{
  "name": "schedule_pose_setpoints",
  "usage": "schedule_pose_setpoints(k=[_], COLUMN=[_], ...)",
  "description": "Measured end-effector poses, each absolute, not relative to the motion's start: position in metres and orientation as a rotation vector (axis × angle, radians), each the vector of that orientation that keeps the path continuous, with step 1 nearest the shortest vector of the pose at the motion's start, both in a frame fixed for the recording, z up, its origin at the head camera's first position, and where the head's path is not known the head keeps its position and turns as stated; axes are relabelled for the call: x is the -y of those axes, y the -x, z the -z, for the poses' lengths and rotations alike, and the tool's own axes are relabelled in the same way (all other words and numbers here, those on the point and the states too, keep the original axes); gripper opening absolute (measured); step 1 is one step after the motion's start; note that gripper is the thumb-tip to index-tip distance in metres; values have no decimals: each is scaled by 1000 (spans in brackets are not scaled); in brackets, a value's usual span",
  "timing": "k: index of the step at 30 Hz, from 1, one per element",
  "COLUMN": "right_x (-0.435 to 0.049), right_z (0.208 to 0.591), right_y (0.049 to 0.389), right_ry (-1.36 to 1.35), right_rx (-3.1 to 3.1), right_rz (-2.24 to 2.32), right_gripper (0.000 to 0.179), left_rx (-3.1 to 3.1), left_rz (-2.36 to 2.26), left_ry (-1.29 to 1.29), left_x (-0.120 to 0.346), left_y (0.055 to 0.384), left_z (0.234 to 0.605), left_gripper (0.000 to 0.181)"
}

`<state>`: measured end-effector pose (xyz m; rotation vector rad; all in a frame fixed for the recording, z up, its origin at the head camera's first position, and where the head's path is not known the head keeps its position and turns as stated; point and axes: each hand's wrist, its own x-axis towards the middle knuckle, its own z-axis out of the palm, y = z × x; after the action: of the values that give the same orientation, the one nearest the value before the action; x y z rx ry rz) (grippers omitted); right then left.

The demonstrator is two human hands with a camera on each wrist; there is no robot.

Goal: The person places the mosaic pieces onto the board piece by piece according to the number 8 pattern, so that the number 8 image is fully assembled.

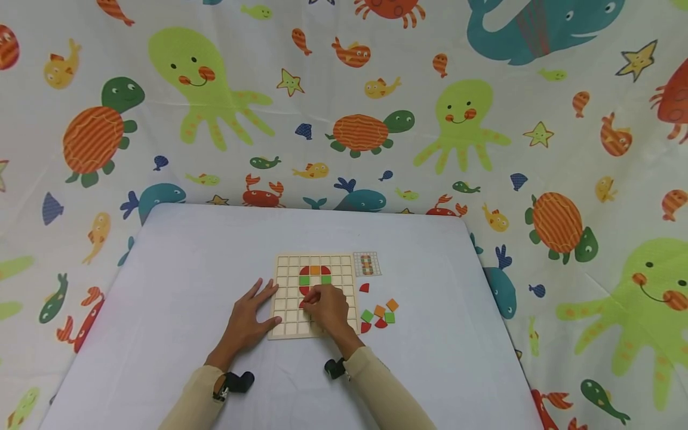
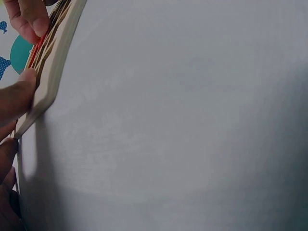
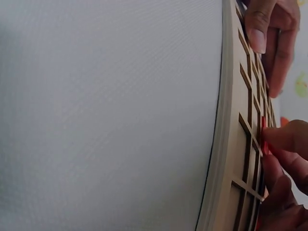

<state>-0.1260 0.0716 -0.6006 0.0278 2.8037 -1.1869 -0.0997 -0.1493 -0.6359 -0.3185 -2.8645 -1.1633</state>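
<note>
A wooden grid board [image 1: 286,328] lies on the table. My left hand [image 1: 248,319] rests at the board's left edge with its fingers spread and thumb touching the side. Over the middle of the board, my right hand [image 1: 330,310] pinches a red quarter-circle tile [image 1: 302,305] between thumb and fingers. That red tile [image 3: 263,129] stands at the grid slots in the right wrist view. Just above it on the board sit an orange square tile [image 1: 315,270], green square tiles [image 1: 304,280] and red quarter-circle tiles [image 1: 304,289]; my right hand hides part of this group.
Right of the board lie several loose tiles: orange squares [image 1: 392,305], green squares [image 1: 389,318] and red quarter-circles [image 1: 364,288]. A pattern card [image 1: 367,264] lies against the board's upper right corner. A sea-animal curtain [image 1: 317,119] hangs behind the white-covered table [image 1: 430,269].
</note>
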Motion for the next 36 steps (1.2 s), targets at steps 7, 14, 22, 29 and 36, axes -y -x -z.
schedule_pose_setpoints(k=[7,14,22,29,36], right_x=[-93,-134,-185,-219,-238], right_z=[602,602,596,594,600], right_y=[128,134,130,124,114], right_ry=[24,16,-113,-304,-426], right_rx=[-2755,-2767,-2755,-2765,-2781], right_rz=[1365,1498,1554,1482,1393], right_gripper=[11,8,10,13,15], left_rx=[2861,2853,2867,2854,2865], left_rz=[1154,1146,1139,1139,1137], left_ry=[301,295,306,304,290], left_x=[149,148,149,148,148], left_y=[98,98,98,98,98], left_z=[635,635,637,638,637], left_gripper=[81,81,81,81,81])
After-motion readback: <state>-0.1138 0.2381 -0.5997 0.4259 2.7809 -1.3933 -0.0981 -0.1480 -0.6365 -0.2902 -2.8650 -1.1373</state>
